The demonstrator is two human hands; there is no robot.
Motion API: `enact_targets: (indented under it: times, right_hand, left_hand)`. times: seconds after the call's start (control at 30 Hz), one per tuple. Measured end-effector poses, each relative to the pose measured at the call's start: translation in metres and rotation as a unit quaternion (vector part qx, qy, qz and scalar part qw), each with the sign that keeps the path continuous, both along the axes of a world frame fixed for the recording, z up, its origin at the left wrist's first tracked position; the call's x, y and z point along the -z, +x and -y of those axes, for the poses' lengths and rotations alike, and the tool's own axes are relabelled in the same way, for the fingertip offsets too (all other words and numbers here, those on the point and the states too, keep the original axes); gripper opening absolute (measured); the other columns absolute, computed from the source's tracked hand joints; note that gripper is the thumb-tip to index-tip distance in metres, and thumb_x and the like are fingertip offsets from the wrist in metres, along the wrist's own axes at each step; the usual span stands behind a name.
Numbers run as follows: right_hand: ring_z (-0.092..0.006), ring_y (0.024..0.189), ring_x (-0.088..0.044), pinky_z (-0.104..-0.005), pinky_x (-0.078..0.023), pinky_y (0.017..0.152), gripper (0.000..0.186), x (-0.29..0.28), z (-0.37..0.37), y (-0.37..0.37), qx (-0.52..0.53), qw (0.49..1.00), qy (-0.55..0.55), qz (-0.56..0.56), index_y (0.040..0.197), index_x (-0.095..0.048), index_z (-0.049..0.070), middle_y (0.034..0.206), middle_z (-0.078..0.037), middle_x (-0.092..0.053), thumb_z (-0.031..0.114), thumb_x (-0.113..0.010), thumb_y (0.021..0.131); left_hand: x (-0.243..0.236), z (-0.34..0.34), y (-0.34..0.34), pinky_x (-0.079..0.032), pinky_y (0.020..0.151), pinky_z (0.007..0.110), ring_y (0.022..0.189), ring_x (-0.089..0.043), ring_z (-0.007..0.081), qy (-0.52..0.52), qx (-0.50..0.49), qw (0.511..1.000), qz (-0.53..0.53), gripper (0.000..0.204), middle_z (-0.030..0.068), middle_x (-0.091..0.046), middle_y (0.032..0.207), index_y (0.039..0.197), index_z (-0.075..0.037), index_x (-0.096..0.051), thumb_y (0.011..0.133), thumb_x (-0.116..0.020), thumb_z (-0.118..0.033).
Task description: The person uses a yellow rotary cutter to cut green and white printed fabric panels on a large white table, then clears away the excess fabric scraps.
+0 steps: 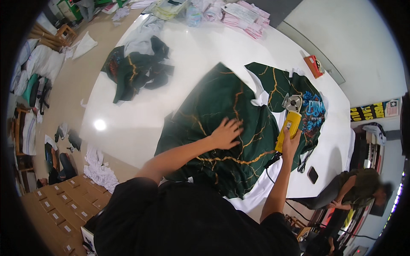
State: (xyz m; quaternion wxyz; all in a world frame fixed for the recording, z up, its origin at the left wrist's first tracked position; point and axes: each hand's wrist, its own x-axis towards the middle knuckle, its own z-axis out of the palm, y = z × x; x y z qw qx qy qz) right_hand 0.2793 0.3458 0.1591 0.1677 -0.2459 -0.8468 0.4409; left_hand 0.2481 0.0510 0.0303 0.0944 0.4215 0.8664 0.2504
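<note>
My left hand lies with fingers spread on dark green fabric patterned with gold branching lines. My right hand grips a yellow electric cutting tool, whose metal round-blade head sits at the edge of another green piece with a blue graphic. White cloth shows between and under the pieces. Black scissors lie right of the tool. The cutter's black cord runs down off the table's right side.
The white table holds loose green scraps, pink fabric stacks, a red tape dispenser and a phone. Cartons stand lower left. One person sits at right; another is on the floor at left.
</note>
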Motion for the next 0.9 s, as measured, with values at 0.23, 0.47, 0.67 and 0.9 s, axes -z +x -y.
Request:
enact_targets:
  times: [0.23,0.47,0.67,0.9]
  right_hand:
    - [-0.0211,0.088,-0.068,-0.0354,-0.057,0.073,0.054,-0.021,0.004,0.028,0.023,0.995,-0.087,0.041,0.135,-0.05,-0.003,0.109,-0.017,-0.067,0.028,-0.07,0.096]
    - [-0.0196,0.075,-0.067,-0.034,-0.057,0.065,0.047,0.0,0.001,0.057,0.024,0.995,-0.091,0.035,0.131,-0.05,-0.004,0.104,-0.014,-0.066,0.023,-0.069,0.097]
    - [-0.0207,0.076,-0.068,-0.0347,-0.058,0.065,0.051,0.008,0.032,0.071,0.021,0.99,-0.121,0.074,0.134,-0.05,-0.003,0.101,-0.015,-0.068,0.023,-0.07,0.096]
    - [-0.0206,0.072,-0.068,-0.0345,-0.058,0.061,0.051,0.03,0.077,0.088,-0.044,0.983,-0.126,0.126,0.133,-0.049,-0.003,0.096,-0.016,-0.067,0.023,-0.071,0.095]
  left_hand:
    - [0.032,0.046,-0.127,-0.003,0.118,0.081,0.161,-0.014,0.0383,-0.046,-0.233,0.966,-0.1,0.094,0.0083,-0.028,0.172,0.16,-0.029,-0.042,0.085,-0.051,-0.085]
    - [0.042,0.234,-0.247,-0.008,0.12,0.075,0.158,-0.014,0.0494,-0.206,-0.593,0.771,-0.106,0.095,0.0246,-0.018,0.172,0.165,0.001,-0.022,0.102,-0.039,-0.069]
    - [-0.011,0.104,-0.086,-0.007,0.118,0.079,0.159,-0.007,0.0489,-0.117,-0.33,0.937,-0.012,0.115,0.0231,-0.012,0.174,0.168,-0.011,-0.017,0.086,-0.059,-0.08]
    - [-0.021,0.188,0.046,-0.01,0.116,0.081,0.159,-0.004,0.0509,-0.182,-0.25,0.946,0.098,0.137,0.0209,-0.004,0.175,0.17,-0.022,-0.011,0.065,-0.082,-0.075]
